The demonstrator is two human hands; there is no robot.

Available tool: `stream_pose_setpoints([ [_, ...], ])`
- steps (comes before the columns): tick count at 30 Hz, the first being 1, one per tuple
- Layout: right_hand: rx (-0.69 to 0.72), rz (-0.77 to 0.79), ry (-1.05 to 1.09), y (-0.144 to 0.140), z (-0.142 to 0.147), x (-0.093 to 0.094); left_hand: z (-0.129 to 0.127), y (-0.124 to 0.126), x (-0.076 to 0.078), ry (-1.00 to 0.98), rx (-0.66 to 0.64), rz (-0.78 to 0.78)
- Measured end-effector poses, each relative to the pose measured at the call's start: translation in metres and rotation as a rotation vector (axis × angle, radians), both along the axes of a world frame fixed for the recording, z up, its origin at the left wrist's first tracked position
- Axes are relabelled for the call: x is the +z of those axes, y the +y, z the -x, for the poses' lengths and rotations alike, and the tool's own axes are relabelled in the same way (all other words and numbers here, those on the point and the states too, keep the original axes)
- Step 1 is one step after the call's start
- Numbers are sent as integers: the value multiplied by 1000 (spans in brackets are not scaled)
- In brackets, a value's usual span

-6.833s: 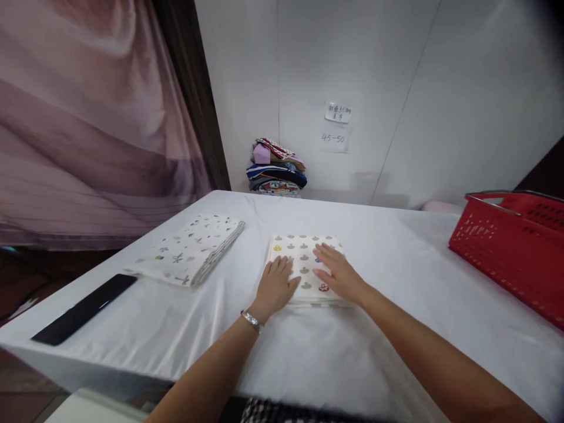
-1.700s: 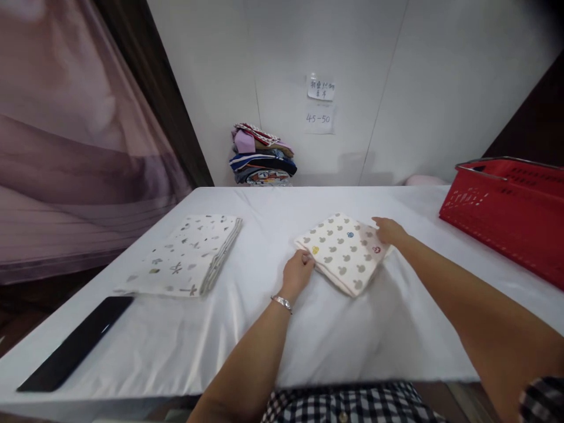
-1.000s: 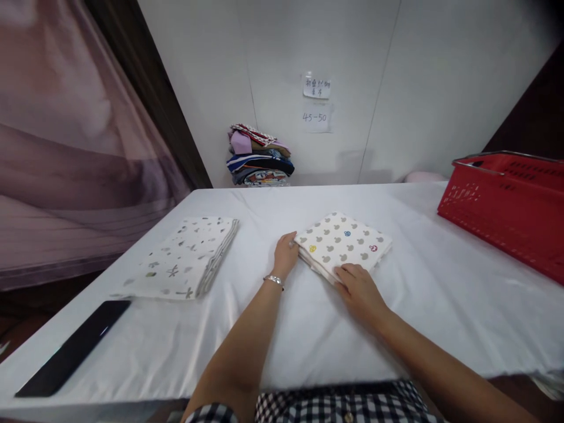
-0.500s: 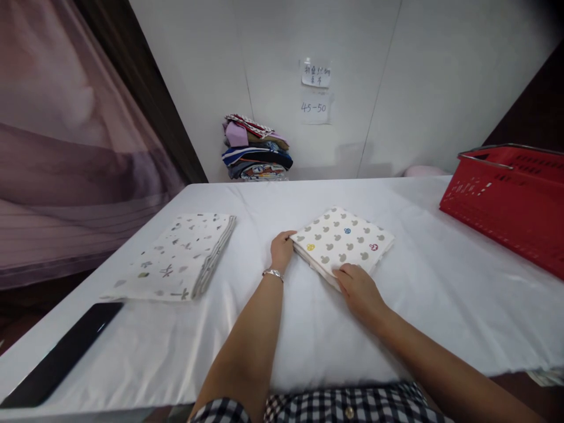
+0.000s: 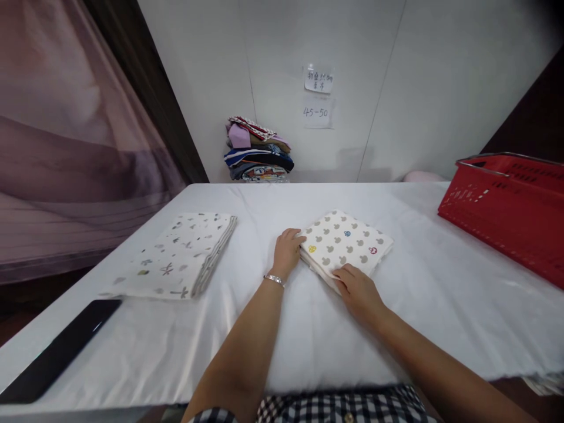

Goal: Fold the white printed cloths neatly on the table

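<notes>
1. Mushroom-print cloth (image 5: 335,235): lies flat on the bench (image 5: 361,341), right of its middle, folded into a thick square and turned so one corner points toward the wearer. Print is grey with single yellow, blue and red motifs.
2. Handling (judged): light, soft and limp, not fragile; layers probably slide over one another if only the top one is caught. Best hold is at opposite corners or along the thick edge, all layers pinched together.
3. Right hand (image 5: 359,294): clamped on the near corner, fingers curled over the top. Thumb placement beneath is hard to make out.
4. Left hand (image 5: 287,249): fingertips touch the left corner, near the yellow motif. Cannot tell whether it grips or merely steadies. Silver bracelet (image 5: 274,279) on this wrist.
5. Patterned cloth (image 5: 171,252): folded, flat, to the left and well apart from the first; layered edge faces right.
6. Black flat object (image 5: 61,349): at the bench's near left, just beside that cloth.
7. Red basket (image 5: 502,217): far right. Fabric pile (image 5: 258,153): beyond the far edge, against the wall.
</notes>
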State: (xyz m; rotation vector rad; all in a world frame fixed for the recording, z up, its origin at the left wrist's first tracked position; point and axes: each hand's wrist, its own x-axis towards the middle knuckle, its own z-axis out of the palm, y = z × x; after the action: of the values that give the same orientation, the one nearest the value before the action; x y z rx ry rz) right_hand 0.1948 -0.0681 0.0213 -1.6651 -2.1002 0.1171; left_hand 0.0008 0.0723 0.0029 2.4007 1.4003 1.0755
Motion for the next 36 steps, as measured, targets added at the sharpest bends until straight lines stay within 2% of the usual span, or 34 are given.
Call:
stream_pose_setpoints([
  [5, 28, -25, -45, -1, 3, 0, 0, 4, -2, -157, 127, 91],
  [8, 37, -61, -110, -3, 7, -1, 0, 7, -5, -209, 158, 152],
  [12, 64, -107, -198, -7, 11, -5, 3, 12, -9, -209, 187, 198],
  [15, 76, -134, -244, -10, 11, -11, 2, 11, -4, -154, 186, 178],
  [18, 61, -156, -274, -10, 12, -16, -8, -2, 9, -52, 119, 58],
  [20, 51, -164, -288, -10, 13, -17, -20, -16, 16, 21, 11, -45],
  [22, 54, -173, -289, -10, 14, -17, -34, -29, 17, 118, -119, -106],
  [24, 75, -185, -274, -12, 14, -17, -45, -37, 12, 219, -193, -102],
  [28, 140, -189, -215, -23, 12, -19, -50, -39, 0, 301, -195, -50],
  [31, 240, -187, -77, -32, 4, -16, -47, -36, -2, 303, -193, -52],
  [34, 359, -229, 128, -28, -20, -7, -44, -37, -1, 298, -203, -48],
  [36, 290, -293, 235, -13, -47, 1, -44, -40, 0, 285, -211, -41],
])
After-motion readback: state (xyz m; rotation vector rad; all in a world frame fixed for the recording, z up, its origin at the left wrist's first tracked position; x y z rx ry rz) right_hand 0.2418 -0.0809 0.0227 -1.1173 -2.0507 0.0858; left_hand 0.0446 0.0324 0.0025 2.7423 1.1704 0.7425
